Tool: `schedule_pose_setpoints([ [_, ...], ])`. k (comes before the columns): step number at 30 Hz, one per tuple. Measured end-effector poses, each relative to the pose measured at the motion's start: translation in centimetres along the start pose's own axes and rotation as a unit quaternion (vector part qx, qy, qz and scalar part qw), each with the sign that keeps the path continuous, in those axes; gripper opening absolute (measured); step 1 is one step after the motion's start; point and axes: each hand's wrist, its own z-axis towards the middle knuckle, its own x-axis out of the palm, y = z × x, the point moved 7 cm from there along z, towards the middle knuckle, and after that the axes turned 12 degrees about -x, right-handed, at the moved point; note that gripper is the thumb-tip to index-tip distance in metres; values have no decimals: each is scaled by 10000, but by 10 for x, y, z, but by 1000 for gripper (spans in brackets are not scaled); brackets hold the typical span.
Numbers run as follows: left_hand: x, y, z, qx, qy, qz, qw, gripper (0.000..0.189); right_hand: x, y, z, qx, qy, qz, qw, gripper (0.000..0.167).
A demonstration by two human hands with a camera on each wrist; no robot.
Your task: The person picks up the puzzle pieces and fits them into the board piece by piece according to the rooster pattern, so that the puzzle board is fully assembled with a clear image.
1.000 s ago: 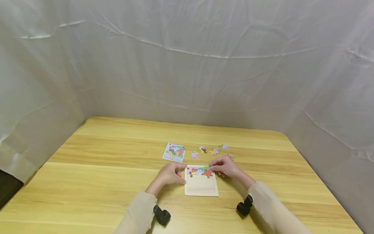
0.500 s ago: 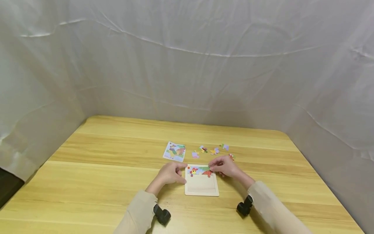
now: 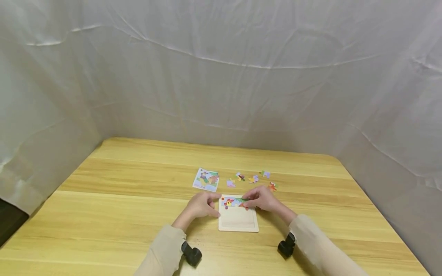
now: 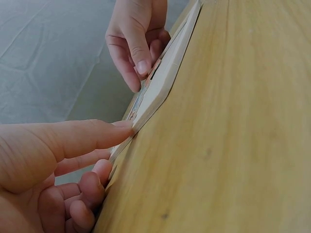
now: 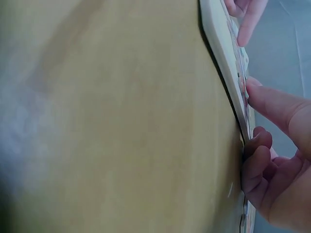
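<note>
A square wooden puzzle tray [image 3: 238, 220] lies on the table, with joined picture pieces along its far side, among them a bird piece [image 3: 228, 202] at the left. My left hand [image 3: 199, 205] touches the tray's left edge, thumb and forefinger spread along it; in the left wrist view its other fingers curl below. At the far right of the tray, my right hand [image 3: 264, 198] pinches a red-and-green puzzle piece [image 3: 241, 205] between thumb and forefinger, covering much of it. The right wrist view has the right thumb [image 5: 269, 99] down on the pieces, the other fingers curled beside the rim.
Beyond the tray, a picture card [image 3: 206, 179] lies to the left. Several loose pieces are scattered to its right, including a pink one [image 3: 231, 183], a yellow-and-purple one [image 3: 253, 179] and a red one [image 3: 272, 186]. A pale curtain [image 3: 221, 96] hangs behind the table.
My right hand has shifted slightly left and nearer over the red-and-green piece, uncovering more of the loose red piece behind it. The left hand and the tray stay in place.
</note>
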Motion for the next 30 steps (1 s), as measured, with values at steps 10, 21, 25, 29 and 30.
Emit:
schedule_pose_setpoints([
  [10,1,-2,0,-10,-23,18,10000,57,-2,1,2,55,5,-445,9990,17],
  [21,1,-4,0,-2,11,-2,10000,57,-3,1,0,243,-42,-286,9993,18],
  [25,1,-4,0,2,32,-51,10000,57,-6,-4,-2,554,-141,-3,9984,23],
  [29,1,-4,-1,22,41,-55,10000,57,-10,-9,-1,828,-261,167,9961,24],
  [30,1,-4,-1,26,41,-68,10000,57,-12,-10,0,855,-296,188,9957,24],
])
